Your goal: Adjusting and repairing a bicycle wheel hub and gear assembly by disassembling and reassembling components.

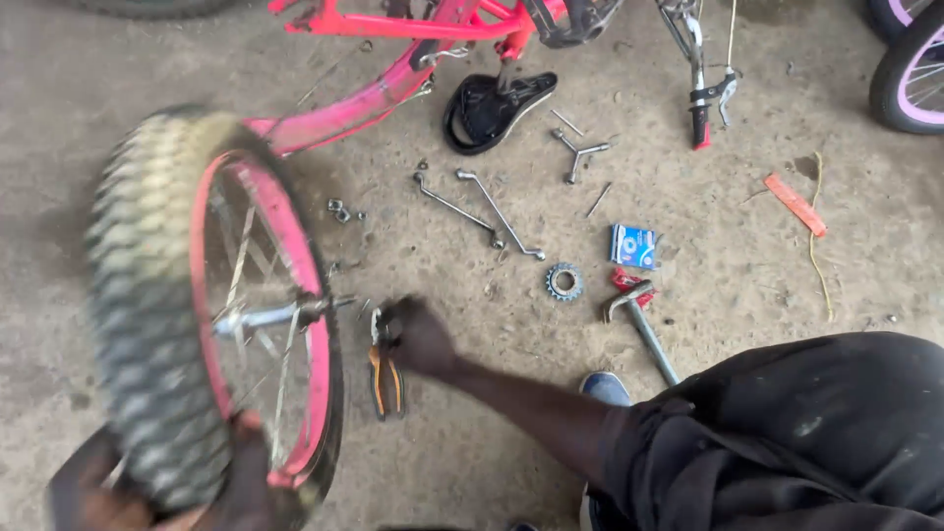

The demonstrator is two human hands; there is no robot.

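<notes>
Your right hand (pixel 418 336) closes around the head of the pliers (pixel 384 372), which lie on the concrete floor (pixel 708 275). Their long axis runs toward you: metal jaws hidden in your grip, orange-and-black handles pointing back at your body. Just left of that grip stands a bicycle wheel (pixel 211 315), upright and blurred, with a knobby tyre, pink rim, thin spokes and a steel axle pointing at your fingers. Your left hand (pixel 246 472) clasps the wheel's lower edge. Beyond the grip lie two long wrenches (pixel 482 208); to its right, a toothed sprocket (pixel 563 281) and a hammer (pixel 641 324).
</notes>
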